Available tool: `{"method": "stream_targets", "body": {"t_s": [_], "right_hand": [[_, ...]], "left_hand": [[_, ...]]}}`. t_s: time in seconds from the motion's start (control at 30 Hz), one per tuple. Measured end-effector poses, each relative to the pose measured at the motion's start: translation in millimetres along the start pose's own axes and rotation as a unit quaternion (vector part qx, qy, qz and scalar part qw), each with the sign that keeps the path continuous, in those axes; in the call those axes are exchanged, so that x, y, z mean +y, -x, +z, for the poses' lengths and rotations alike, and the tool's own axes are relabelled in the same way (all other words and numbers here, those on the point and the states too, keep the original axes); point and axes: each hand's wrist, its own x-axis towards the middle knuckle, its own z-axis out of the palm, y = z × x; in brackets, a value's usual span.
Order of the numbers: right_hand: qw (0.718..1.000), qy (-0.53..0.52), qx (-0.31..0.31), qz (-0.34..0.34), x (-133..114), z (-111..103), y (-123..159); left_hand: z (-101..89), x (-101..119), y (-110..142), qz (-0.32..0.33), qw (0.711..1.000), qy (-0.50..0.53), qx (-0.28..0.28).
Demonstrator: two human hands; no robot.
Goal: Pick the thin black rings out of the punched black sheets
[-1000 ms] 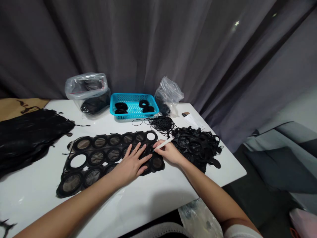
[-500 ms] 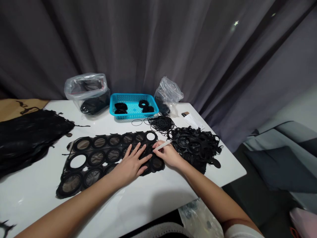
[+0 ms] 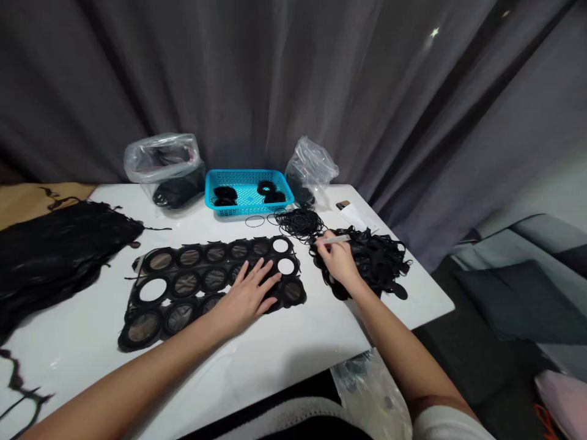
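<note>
A black rubber sheet [image 3: 200, 263] moulded with rows of rings lies flat on the white table. My left hand [image 3: 250, 287] rests on its right part, fingers spread and palm down. Three round openings in it show white table, two of them at the right end. My right hand [image 3: 337, 256] is over the near-left side of a heap of black rubber scraps [image 3: 378, 260], closed round a slim pale stick-like tool [image 3: 337, 239]. Its tip is too small to make out, as is anything else in those fingers. Behind that hand lies a pile of thin black rings [image 3: 300, 222].
A blue basket [image 3: 250, 210] holding black ring bundles stands at the back between two clear plastic bags [image 3: 160, 153] [image 3: 314, 162]. Stacked black sheets [image 3: 59, 250] cover the left side. A phone [image 3: 342, 205] and white paper [image 3: 360, 219] lie back right. A plastic bag [image 3: 371, 391] hangs at the front edge.
My right hand has moved from the sheet rightward to the scrap heap, still holding the pale tool. A second round opening now shows at the sheet's right end. My left hand stays on the sheet.
</note>
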Motion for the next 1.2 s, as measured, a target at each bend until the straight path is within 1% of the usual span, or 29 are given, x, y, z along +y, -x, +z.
{"method": "stream_targets", "body": {"t_s": [0.1,0.2,0.3,0.4,0.67,0.83,0.87,0.93,1.0,1.03,1.07,1.1,1.2], "right_hand": [[0.99,-0.092,-0.104,-0.004,-15,4,36],[0.974,-0.136,-0.181,-0.004,-24,14,65],[0.962,-0.168,-0.215,0.004,-26,18,74],[0.957,-0.187,-0.221,-0.003,-26,18,72],[0.959,-0.182,-0.216,-0.023,-26,21,69],[0.966,-0.147,-0.208,-0.047,-29,21,72],[0.969,-0.129,-0.201,-0.062,-31,22,76],[0.974,-0.072,-0.185,-0.113,-34,28,85],[0.97,0.0,-0.172,-0.173,-33,34,92],[0.968,0.034,-0.162,-0.191,-30,35,92],[0.969,0.064,-0.145,-0.192,-25,35,89],[0.974,0.087,-0.117,-0.174,-19,33,83],[0.993,0.103,0.008,-0.06,-1,18,54]], "left_hand": [[4.1,10,11,0.045,0.999,0.01,-0.004],[11.6,16,22,0.07,0.997,0.005,-0.017],[15.8,18,26,0.07,0.997,-0.004,-0.028],[15.7,17,25,0.071,0.997,-0.008,-0.028],[17.1,17,26,0.073,0.997,-0.007,-0.024],[16.7,17,26,0.067,0.997,-0.001,-0.026],[16.7,17,26,0.063,0.998,0.003,-0.022],[17.3,17,27,0.059,0.998,0.01,-0.014],[18.2,17,28,0.06,0.998,0.014,-0.011],[18.6,17,28,0.061,0.998,0.017,-0.009],[18.6,17,27,0.06,0.998,0.019,-0.009],[18.1,17,27,0.058,0.998,0.021,-0.01],[12.8,20,25,0.051,0.998,0.017,-0.025]]}}
